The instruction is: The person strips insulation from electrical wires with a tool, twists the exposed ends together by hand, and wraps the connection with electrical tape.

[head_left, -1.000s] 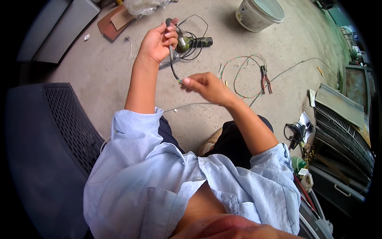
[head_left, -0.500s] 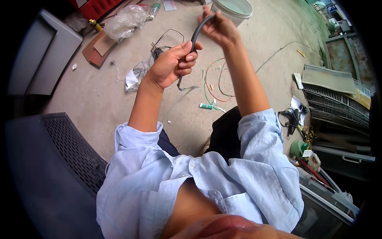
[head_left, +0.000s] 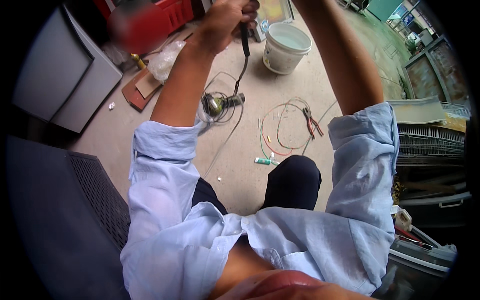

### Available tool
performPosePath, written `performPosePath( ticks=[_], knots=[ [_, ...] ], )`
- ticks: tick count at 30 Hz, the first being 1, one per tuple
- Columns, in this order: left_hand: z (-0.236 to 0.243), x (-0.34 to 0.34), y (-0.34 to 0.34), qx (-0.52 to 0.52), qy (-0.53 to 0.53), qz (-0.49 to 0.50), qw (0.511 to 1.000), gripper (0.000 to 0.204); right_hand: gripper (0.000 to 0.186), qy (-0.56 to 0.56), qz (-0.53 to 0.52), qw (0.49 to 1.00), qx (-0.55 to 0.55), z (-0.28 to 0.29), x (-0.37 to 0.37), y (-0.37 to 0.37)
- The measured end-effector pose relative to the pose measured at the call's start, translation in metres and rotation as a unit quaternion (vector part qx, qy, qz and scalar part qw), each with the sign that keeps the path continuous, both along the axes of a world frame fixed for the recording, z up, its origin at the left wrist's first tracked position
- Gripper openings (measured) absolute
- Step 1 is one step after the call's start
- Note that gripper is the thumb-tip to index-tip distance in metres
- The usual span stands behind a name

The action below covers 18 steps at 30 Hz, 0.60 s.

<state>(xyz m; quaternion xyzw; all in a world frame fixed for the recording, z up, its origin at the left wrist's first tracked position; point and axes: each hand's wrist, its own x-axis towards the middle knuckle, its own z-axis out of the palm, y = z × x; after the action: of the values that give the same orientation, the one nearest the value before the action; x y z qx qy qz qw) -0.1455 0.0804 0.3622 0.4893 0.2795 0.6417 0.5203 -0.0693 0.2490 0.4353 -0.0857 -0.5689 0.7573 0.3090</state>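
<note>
My left hand, at the top edge, has its fingers wrapped round a black cable. Below the fist the cable hangs down, with a thinner dark strand running from its end toward the floor. My right forearm reaches up past the top edge, so the right hand is out of the picture. Under the left hand lies a green and dark tool ringed by coiled thin wire. Pliers with red handles rest on the floor beside loops of red and green wire.
A white bucket stands ahead. To the left are a grey panelled cabinet, brown boards and clear plastic wrap. Wire racks are stacked at the right. A small green-and-white tube lies near my knees.
Both arms have moved up and away. The left hand still grips the cable; the right hand has left the picture. The view has shifted, uncovering the pliers and the coiled wire.
</note>
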Motion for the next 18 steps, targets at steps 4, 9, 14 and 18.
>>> performPosePath(
  ticks=[4,9,14,18],
  knots=[
    [-0.012,0.001,0.011,-0.015,0.013,-0.045,0.999,0.027,0.022,0.035,-0.121,0.992,-0.024,0.015,-0.010,0.035],
    [-0.039,0.013,0.006,-0.060,0.050,-0.060,0.995,0.032,0.025,0.123,-0.270,0.935,-0.193,0.033,0.005,0.102],
    [-0.055,0.015,0.023,0.064,0.123,-0.072,0.988,0.030,0.023,0.086,-0.213,0.927,-0.296,0.044,0.034,0.130],
    [-0.076,0.024,0.019,0.017,0.079,-0.127,0.989,0.032,0.022,0.106,-0.249,0.932,-0.239,0.027,0.058,0.130]
  ],
)
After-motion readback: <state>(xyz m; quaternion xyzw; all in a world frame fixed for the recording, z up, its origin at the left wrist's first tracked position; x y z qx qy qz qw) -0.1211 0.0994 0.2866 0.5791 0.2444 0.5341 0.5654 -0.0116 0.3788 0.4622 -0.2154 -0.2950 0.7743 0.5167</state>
